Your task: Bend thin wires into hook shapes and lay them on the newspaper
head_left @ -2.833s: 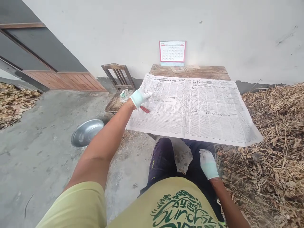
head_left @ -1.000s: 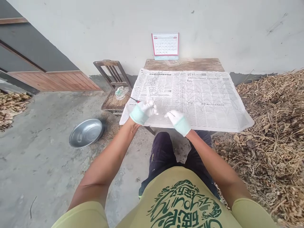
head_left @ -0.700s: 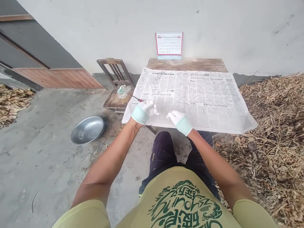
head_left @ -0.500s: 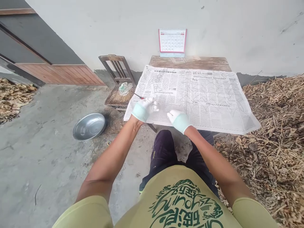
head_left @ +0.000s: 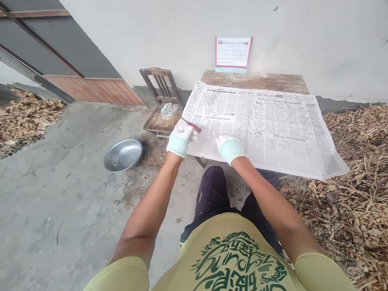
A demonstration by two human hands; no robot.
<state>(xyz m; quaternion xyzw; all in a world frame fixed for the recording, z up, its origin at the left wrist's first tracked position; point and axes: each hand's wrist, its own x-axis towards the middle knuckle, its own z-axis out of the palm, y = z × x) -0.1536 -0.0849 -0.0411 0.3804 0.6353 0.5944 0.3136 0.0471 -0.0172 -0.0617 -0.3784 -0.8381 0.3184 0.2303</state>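
Observation:
My left hand (head_left: 182, 139), in a white glove with a pale green cuff, is over the front left part of the newspaper (head_left: 275, 153). A screwdriver (head_left: 195, 127) with a red handle and a thin dark shaft lies across its fingers, the shaft pointing up and left. To the right, my right hand (head_left: 229, 147), gloved the same way, is held low over the paper's front edge. Its fingers are curled together, and whatever they may hold is too small to make out. The two hands are apart.
The newspaper covers a wooden table (head_left: 281, 83). A calendar (head_left: 233, 52) stands at its back against the wall. To the left are a wooden chair (head_left: 153, 121) with a clear plastic bag (head_left: 168, 110) and a metal basin (head_left: 123, 155). Dry leaves (head_left: 357, 194) lie on the right.
The screwdriver's red handle now shows above my left hand, where it was mostly hidden before. The view has shifted left, so the table and chair appear further right.

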